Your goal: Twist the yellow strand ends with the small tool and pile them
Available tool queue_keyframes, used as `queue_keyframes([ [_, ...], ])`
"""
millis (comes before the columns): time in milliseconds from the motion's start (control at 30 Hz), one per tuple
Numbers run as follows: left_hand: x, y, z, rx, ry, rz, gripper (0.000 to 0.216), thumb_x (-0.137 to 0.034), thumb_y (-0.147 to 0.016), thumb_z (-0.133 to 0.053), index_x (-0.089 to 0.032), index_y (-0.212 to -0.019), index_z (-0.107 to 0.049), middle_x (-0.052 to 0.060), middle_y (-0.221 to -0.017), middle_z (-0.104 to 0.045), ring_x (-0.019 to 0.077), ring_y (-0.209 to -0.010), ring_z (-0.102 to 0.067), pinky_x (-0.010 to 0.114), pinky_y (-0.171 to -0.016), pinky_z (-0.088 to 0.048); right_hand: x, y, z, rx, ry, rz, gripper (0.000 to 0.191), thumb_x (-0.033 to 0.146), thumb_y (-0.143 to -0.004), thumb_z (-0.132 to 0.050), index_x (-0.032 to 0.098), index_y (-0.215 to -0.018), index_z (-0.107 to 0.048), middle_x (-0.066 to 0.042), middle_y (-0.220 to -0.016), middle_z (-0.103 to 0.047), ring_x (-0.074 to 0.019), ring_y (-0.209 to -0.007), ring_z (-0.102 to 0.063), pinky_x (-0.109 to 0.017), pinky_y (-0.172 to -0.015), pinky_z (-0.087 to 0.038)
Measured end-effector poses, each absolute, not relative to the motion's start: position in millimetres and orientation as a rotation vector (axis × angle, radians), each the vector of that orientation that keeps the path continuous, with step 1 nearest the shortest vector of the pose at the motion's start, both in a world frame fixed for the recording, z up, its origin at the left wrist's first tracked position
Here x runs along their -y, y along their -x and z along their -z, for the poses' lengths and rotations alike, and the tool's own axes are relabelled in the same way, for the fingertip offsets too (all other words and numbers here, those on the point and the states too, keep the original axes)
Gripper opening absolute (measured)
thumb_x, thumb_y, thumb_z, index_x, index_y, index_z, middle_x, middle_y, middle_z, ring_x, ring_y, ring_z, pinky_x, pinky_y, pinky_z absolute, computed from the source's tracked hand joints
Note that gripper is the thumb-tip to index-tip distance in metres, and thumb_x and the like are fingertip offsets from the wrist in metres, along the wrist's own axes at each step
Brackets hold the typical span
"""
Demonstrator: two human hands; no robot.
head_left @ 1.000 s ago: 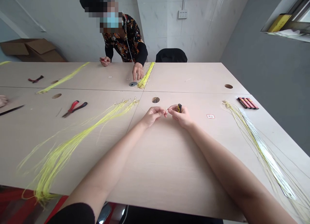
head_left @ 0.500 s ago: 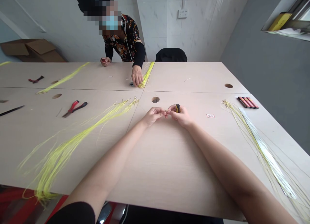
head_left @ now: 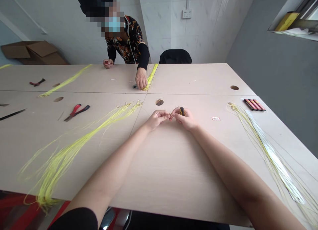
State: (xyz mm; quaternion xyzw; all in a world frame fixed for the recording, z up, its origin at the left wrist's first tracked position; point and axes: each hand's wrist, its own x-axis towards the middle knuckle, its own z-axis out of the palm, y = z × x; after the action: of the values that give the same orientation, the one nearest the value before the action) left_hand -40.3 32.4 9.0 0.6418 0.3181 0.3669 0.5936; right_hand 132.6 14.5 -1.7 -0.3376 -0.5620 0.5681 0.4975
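Observation:
Over the middle of the table, my left hand (head_left: 157,119) and my right hand (head_left: 186,119) meet fingertip to fingertip. Between them is a tiny gold-coloured piece (head_left: 171,114), too small to name. Both hands are closed in a pinch. A black-and-yellow tool (head_left: 182,111) pokes up from my right hand's curled fingers; the rest of it is hidden. To the left lies a bundle of yellow strings (head_left: 81,140) with small metallic ends. A thinner bundle of strings (head_left: 248,130) lies on the right beside a long clear strip (head_left: 273,157).
Red-and-black pliers (head_left: 76,112) lie at left. Several red-and-black cylinders (head_left: 253,105) and a small label (head_left: 216,118) are at right. A round hole (head_left: 159,102) is just beyond my hands. Across the table, a masked person's hand (head_left: 141,79) touches more yellow strings (head_left: 152,76).
Almost nothing differs. My hands stay together in the same place, with only a slight shift of the fingers and the black-and-yellow tool.

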Motion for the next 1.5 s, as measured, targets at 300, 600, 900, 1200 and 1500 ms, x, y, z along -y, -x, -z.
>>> queue_keyframes([
  [300,-34.2,42.4,-5.0,-0.757,-1.488,-0.860,0.031,-0.045,-0.070,-0.071,-0.014,-0.068,-0.069,0.004,-0.069,-0.067,0.0084,-0.056,-0.048,0.023,-0.053,-0.033,-14.5,-134.2,2.8,1.366,0.816,-1.385,0.028,0.042,-0.072,-0.067,0.018,-0.080,-0.055,0.006,-0.054,-0.046,-0.0055,-0.044,-0.030,-0.023,-0.044,-0.021],
  [600,-34.9,42.6,-4.6,-0.768,-1.465,-0.837,0.034,-0.047,-0.069,-0.071,-0.013,-0.068,-0.068,0.003,-0.066,-0.064,0.0054,-0.049,-0.036,0.023,-0.049,-0.026,-16.0,-134.5,5.0,1.339,0.798,-1.356,0.030,0.041,-0.069,-0.070,0.019,-0.080,-0.054,0.010,-0.048,-0.029,-0.0060,-0.044,-0.027,-0.023,-0.046,-0.022],
  [900,-34.9,43.0,-4.1,-0.753,-1.475,-0.825,0.032,-0.045,-0.071,-0.070,-0.013,-0.069,-0.069,0.003,-0.068,-0.065,0.0054,-0.050,-0.038,0.022,-0.050,-0.027,-15.8,-133.3,5.1,1.364,0.849,-1.328,0.031,0.043,-0.068,-0.070,0.018,-0.078,-0.055,0.009,-0.050,-0.031,-0.0069,-0.046,-0.029,-0.024,-0.047,-0.023],
  [1200,-33.7,42.0,-6.9,-0.749,-1.444,-0.816,0.031,-0.044,-0.069,-0.072,-0.013,-0.067,-0.068,0.004,-0.067,-0.066,0.0078,-0.055,-0.047,0.023,-0.054,-0.033,-14.9,-132.8,2.3,1.395,0.875,-1.295,0.032,0.046,-0.068,-0.069,0.019,-0.074,-0.055,0.006,-0.053,-0.038,-0.0072,-0.048,-0.031,-0.024,-0.047,-0.024],
  [1500,-33.2,41.2,-7.4,-0.742,-1.413,-0.825,0.031,-0.044,-0.067,-0.073,-0.013,-0.067,-0.068,0.004,-0.065,-0.065,0.0087,-0.058,-0.050,0.022,-0.055,-0.035,-16.4,-132.7,4.7,1.389,0.877,-1.316,0.031,0.046,-0.070,-0.068,0.018,-0.074,-0.055,0.004,-0.059,-0.046,-0.0066,-0.048,-0.032,-0.024,-0.046,-0.024],
])
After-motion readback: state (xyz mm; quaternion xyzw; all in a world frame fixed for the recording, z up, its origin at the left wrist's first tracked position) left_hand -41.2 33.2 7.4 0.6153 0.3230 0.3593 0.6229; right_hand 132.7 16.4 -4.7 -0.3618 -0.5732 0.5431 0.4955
